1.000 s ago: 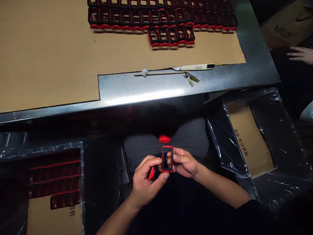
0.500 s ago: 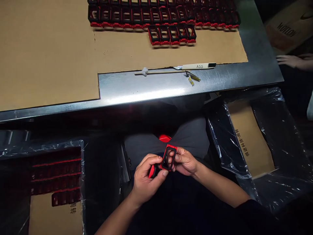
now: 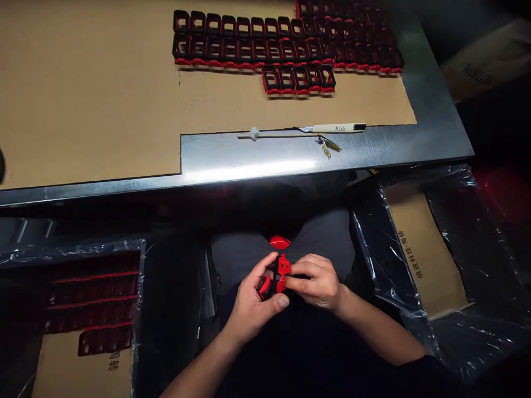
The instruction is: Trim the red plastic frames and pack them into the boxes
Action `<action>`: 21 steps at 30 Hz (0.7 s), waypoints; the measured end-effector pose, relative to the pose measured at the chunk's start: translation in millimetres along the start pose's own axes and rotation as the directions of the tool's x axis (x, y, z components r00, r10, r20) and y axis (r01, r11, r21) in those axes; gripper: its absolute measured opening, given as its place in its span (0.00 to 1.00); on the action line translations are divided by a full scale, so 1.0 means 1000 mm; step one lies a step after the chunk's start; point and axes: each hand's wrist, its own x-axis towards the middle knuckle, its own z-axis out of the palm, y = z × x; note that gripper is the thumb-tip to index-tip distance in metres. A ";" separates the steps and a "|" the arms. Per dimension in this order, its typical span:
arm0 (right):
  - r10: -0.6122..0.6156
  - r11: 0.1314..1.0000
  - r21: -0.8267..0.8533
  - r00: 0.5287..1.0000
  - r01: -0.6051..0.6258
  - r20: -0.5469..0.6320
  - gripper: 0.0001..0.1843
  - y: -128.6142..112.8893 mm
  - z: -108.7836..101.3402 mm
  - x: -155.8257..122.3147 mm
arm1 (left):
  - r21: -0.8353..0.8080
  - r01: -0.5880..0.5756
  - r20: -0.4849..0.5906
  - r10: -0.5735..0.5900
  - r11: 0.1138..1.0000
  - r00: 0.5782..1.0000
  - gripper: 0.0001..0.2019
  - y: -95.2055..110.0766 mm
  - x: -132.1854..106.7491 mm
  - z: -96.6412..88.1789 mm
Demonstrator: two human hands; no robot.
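Observation:
Low over my lap, a small red-and-black plastic frame (image 3: 284, 266) stands on edge between my hands, its red side turned up. My left hand (image 3: 251, 303) curls around it from the left, thumb below and index finger above. A second red-and-black part (image 3: 264, 288) is tucked inside that same palm, partly hidden by the fingers. From the right, the bent fingers of my right hand (image 3: 318, 280) press on the red side of the frame; its thumb is hidden.
Ahead lies a metal table (image 3: 290, 157) with cardboard (image 3: 103, 99) and rows of similar frames (image 3: 246, 51). Near its edge are a white A55-marked tool (image 3: 338, 128), a cotton-tipped stick (image 3: 274, 136) and a nail clipper (image 3: 327, 145). Plastic-lined bins stand left (image 3: 143, 276) and right (image 3: 418, 307).
The frame has turned from showing its open window to showing its red side. My right hand has rolled over, knuckles up. The view has shifted slightly, and the person's hand at right is out of sight.

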 end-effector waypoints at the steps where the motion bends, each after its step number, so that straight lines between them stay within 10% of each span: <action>1: -0.038 0.997 -0.067 0.998 0.041 0.043 0.13 0.001 -0.003 0.003 | -0.026 0.017 -0.015 -0.017 1.000 1.000 0.38 -0.001 0.001 0.001; 4: -0.100 0.989 -0.099 0.992 0.108 0.083 0.13 0.005 -0.027 0.028 | -0.072 0.028 -0.096 -0.035 0.997 0.995 0.37 -0.003 0.002 0.001; 6: -0.084 0.987 -0.143 0.993 0.070 -0.089 0.12 0.011 -0.055 0.059 | -0.048 0.006 -0.175 -0.014 0.999 0.985 0.38 -0.003 0.002 -0.002; 9: 0.078 0.879 -0.386 0.883 -0.280 -0.463 0.12 0.033 -0.100 0.113 | 0.079 -0.116 -0.227 0.131 0.990 0.965 0.36 0.000 0.002 -0.006; 14: 0.343 0.594 -0.557 0.809 -0.580 -0.478 0.17 0.072 -0.128 0.157 | 0.341 -0.372 -0.109 0.430 0.863 0.896 0.34 0.013 0.003 -0.008; 18: 0.291 0.773 -0.431 0.865 -0.464 -0.409 0.12 0.041 -0.106 0.116 | 0.420 -0.480 -0.005 0.530 0.771 0.848 0.38 0.021 -0.001 -0.010; 21: 0.138 0.941 -0.303 0.988 -0.151 -0.066 0.12 -0.004 -0.083 0.066 | 0.423 -0.496 0.072 0.517 0.758 0.853 0.40 0.020 -0.001 -0.012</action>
